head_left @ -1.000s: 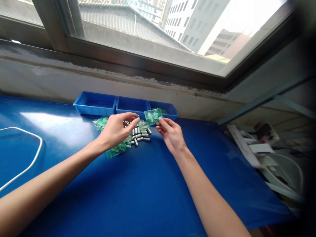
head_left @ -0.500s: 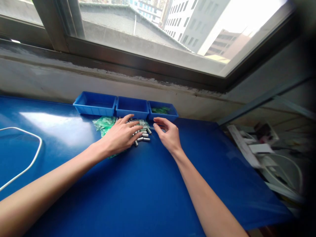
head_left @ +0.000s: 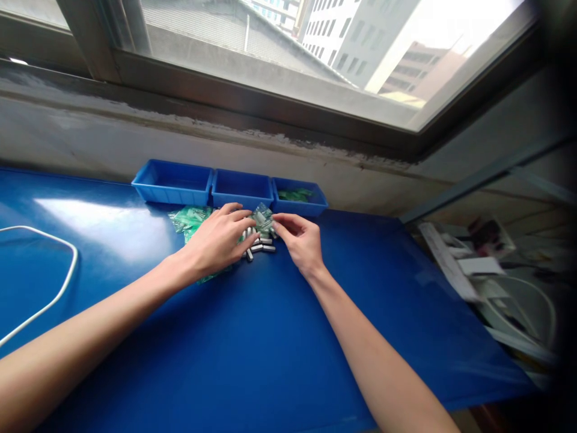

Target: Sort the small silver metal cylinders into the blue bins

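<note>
My right hand (head_left: 303, 245) pinches the edge of a small clear plastic bag (head_left: 262, 215) between thumb and fingertips. Beneath and in front of that bag lie several short silver metal pieces (head_left: 265, 247), loose on the blue table. My left hand (head_left: 215, 239) is spread palm down over the left side of this pile, its fingers apart and covering part of it. Whether it touches the pieces under it, I cannot tell. Green-tinted plastic bags (head_left: 192, 218) lie behind and under my left hand, partly hidden by it.
Three blue bins stand in a row along the wall: a left bin (head_left: 174, 195), a middle bin (head_left: 242, 199) and a right bin (head_left: 322, 206) with green bags inside. A white cable (head_left: 67, 282) curves over the table (head_left: 252, 361) at left. Blurred items (head_left: 482, 267) sit beyond the right edge.
My right hand has closed its fingertips on the small clear bag, which now shows raised above the metal pieces. My left hand has stayed over the pile, shifting only slightly.
</note>
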A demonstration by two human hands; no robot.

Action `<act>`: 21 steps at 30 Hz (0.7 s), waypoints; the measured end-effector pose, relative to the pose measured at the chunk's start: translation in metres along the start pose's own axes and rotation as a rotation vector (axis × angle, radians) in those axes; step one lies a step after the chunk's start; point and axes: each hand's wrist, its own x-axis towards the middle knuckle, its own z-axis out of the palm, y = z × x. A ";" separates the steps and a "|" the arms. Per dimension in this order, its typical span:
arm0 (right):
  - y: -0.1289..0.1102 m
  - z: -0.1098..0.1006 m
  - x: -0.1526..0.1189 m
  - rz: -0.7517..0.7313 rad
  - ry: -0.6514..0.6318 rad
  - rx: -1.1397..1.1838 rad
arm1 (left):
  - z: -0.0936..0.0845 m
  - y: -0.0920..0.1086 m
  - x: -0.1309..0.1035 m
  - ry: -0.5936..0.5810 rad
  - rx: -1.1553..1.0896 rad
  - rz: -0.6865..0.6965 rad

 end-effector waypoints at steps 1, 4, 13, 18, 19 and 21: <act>-0.002 0.000 0.001 0.032 0.015 0.071 | -0.001 0.000 0.000 0.042 -0.013 -0.022; -0.009 -0.001 0.001 0.089 0.038 0.229 | -0.005 0.001 0.003 0.161 -0.160 -0.108; -0.020 -0.006 0.002 0.213 -0.045 0.464 | -0.014 0.008 0.008 0.204 -0.971 -0.318; -0.019 -0.006 0.001 0.322 -0.143 0.404 | -0.015 0.008 0.008 0.217 -1.001 -0.356; -0.019 -0.006 0.001 0.337 -0.161 0.397 | -0.015 0.008 0.008 0.209 -0.993 -0.359; -0.019 -0.006 0.001 0.360 -0.173 0.396 | -0.015 0.008 0.007 0.192 -0.953 -0.354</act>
